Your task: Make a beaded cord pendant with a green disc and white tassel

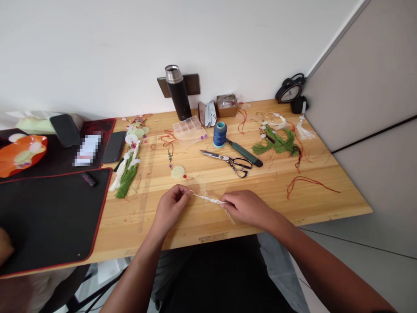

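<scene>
A white knotted cord (210, 199) is stretched between my two hands, just above the front of the wooden table. My left hand (173, 204) pinches the thin loop at its left end. Closed around the cord's right end is my right hand (243, 206), with loose white strands hanging below its fingers. Beyond the hands lie silver scissors (228, 159) with black handles and a dark green tool (244, 152). A pale green disc (178, 172) with a beaded string rests behind my left hand.
Blue thread spool (220, 134), clear compartment box (190, 130) and black flask (178, 93) stand farther back. Green and white tassels (276, 140) lie right, more tassels (128, 174) left. Red cord (309, 179) lies at right. Another person's arm (4, 247) rests on a black mat (48, 217).
</scene>
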Available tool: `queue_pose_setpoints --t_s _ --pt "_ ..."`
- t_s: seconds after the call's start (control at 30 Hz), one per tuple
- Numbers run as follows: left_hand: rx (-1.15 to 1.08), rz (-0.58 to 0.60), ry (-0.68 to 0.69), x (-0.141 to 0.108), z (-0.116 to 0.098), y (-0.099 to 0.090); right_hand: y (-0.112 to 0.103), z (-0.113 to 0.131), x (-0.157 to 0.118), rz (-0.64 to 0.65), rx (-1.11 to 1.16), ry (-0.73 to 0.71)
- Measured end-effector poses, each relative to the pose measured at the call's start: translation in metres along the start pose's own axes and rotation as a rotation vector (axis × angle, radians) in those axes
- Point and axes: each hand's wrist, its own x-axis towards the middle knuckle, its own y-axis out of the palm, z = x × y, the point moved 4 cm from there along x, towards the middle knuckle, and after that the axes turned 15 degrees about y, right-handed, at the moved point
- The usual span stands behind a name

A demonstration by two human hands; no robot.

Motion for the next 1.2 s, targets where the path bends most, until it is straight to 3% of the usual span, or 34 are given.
queue_pose_setpoints --t_s 0.37,0.57,0.73,1.03,1.2 --pt "0.012 -0.009 0.061 0.004 -0.003 0.002 -0.002 -0.019 -0.004 -0.122 0.037 -0.091" --pt "0.029 -0.008 0.064 0.005 -0.004 0.002 -0.003 -0.028 -0.006 -0.296 0.150 -0.131" --pt "-0.002 -0.012 0.074 0.005 -0.003 0.000 -0.009 -0.020 -0.005 -0.414 0.278 -0.186" --pt "-0.023 0.003 0.101 0.001 -0.016 0.001 -0.009 0.006 0.014 -0.398 0.548 -0.209" --pt "-0.039 0.027 0.124 -0.007 -0.028 0.006 -0.003 0.029 0.023 -0.268 0.662 -0.280"
